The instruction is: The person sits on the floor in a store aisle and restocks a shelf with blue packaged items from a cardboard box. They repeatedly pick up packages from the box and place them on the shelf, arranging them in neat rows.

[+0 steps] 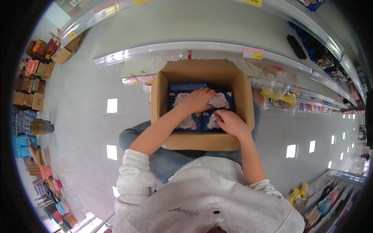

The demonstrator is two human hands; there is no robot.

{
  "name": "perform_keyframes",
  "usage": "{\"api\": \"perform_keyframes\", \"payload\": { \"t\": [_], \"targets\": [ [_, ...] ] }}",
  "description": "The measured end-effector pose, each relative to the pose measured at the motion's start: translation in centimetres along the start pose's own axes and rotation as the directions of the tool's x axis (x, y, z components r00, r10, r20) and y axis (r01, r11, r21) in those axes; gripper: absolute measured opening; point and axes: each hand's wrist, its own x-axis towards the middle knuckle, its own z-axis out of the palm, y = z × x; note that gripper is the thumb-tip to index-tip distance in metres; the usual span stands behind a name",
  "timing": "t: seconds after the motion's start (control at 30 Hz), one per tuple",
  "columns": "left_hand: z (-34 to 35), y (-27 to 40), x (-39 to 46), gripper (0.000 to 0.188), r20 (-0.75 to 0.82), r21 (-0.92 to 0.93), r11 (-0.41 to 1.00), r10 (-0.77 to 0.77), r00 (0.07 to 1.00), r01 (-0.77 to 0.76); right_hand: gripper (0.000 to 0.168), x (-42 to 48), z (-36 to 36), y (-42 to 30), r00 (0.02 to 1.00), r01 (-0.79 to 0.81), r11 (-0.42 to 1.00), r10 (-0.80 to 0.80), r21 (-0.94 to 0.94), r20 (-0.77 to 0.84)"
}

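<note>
An open cardboard box [202, 142] stands before me between my knees, its flaps folded outward. Inside lie several dark blue printed packs [220, 99], side by side in rows. My left hand [199, 101] reaches over the middle of the packs, its fingertips at the edge of the far right one. Near the box's right wall, my right hand [232, 122] touches the near right pack [210, 122], thumb and fingers apart. Both hands cover parts of the packs, and no pack is visibly lifted.
A shelf with a clear front rail [174, 45] runs just beyond the box. Lower shelves to the right hold bagged goods [279, 94]. Stacked cartons [38, 102] and plastic tubs [45, 171] line the far left. Another rack [323, 201] stands at lower right. Grey tiled floor [84, 131] surrounds me.
</note>
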Motion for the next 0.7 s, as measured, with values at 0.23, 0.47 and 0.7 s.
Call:
{"api": "perform_keyframes", "payload": {
  "t": [0.23, 0.47, 0.7],
  "targets": [
    [1.9, 0.3, 0.5, 0.088, 0.029, 0.132, 0.991, -0.027, 0.999, 0.023, 0.029, 0.3, 0.2, 0.5, 0.999, 0.025, 1.0, -0.024, -0.018, 0.037],
    [-0.7, 1.0, 0.1, 0.084, 0.014, 0.12, 0.993, -0.024, 1.0, 0.022, 0.056, 0.2, -0.4, -2.1, 0.924, 0.042, 0.998, -0.021, 0.046, -0.381],
    [-8.0, 5.1, -3.1, 0.087, -0.308, 0.074, 0.985, 0.172, 0.936, -0.156, 0.077, -1.1, -1.5, -3.0, 0.608, 0.123, 0.973, 0.081, 0.195, -0.79]
  ]
}}
